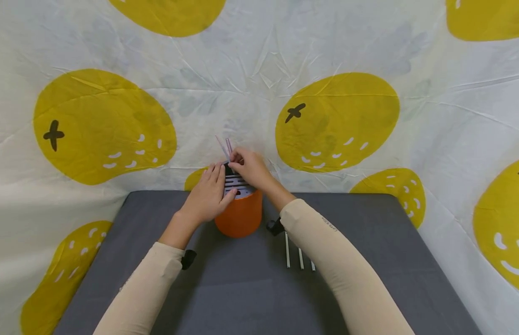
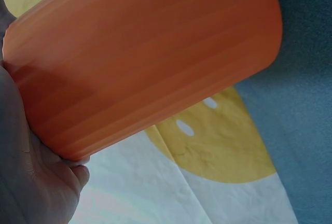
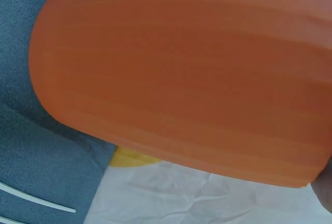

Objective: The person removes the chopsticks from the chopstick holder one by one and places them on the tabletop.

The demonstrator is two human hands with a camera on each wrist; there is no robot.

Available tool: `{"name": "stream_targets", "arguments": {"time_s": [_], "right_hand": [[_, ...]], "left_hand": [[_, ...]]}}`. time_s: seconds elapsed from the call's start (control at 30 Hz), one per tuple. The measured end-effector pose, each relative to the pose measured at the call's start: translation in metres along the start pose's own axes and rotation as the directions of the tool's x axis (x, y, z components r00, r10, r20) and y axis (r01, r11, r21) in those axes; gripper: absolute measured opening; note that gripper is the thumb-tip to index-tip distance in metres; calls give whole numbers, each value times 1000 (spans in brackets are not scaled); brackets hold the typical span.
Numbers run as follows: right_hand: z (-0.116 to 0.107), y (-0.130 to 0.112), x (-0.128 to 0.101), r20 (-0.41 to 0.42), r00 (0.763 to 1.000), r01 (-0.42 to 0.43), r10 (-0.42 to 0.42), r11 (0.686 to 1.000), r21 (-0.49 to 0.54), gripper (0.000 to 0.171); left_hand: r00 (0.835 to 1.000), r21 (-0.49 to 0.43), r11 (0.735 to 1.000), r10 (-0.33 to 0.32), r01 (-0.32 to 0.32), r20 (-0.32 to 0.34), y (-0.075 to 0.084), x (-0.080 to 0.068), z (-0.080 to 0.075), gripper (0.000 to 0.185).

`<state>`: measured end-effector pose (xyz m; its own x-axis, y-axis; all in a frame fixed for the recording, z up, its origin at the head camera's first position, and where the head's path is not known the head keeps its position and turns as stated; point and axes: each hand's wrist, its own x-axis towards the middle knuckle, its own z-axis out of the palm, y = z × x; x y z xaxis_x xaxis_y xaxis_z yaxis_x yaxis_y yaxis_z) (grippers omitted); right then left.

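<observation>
1. I see the left arm (image 1: 144, 284), pale-sleeved, slanting up from the lower left of the head view toward its middle.
2. I find the left hand (image 1: 206, 193) near the centre, back showing, fingers straight and pointing upward, thumb spread rightward.
3. The right arm (image 1: 343, 260), also pale-sleeved, slants in from my lower right.
4. I make out the right hand (image 1: 248, 167) slightly higher, fingers bent, thumb and fingertips pinched, pointing left.

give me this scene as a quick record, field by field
container: orange container, upright on grey table, slotted top
left hand: rests at the container's top, fingers extended
right hand: fingers curled beside thin sticks that rise above the container; pinch unclear
loose sticks: three visible, on the table, partly behind right arm
backdrop: pale cloth, yellow fruit print
</observation>
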<state>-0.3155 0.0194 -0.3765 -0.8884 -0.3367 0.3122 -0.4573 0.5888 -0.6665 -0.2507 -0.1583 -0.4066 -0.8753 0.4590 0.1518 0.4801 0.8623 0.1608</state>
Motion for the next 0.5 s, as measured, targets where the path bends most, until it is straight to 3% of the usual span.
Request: {"name": "stream_targets", "arguments": {"time_s": [0.27,0.5], "right_hand": [[-21,-5,-4,-118,993,18,-4,993,121,10],[-40,-12,-6,-200,980,73,-23,966,247,11]], "left_hand": [[1000,-2,1000,-6,6,0,1,1,-1,82],[1000,-18,1000,-12,13,16,2,1,-3,83]]}}
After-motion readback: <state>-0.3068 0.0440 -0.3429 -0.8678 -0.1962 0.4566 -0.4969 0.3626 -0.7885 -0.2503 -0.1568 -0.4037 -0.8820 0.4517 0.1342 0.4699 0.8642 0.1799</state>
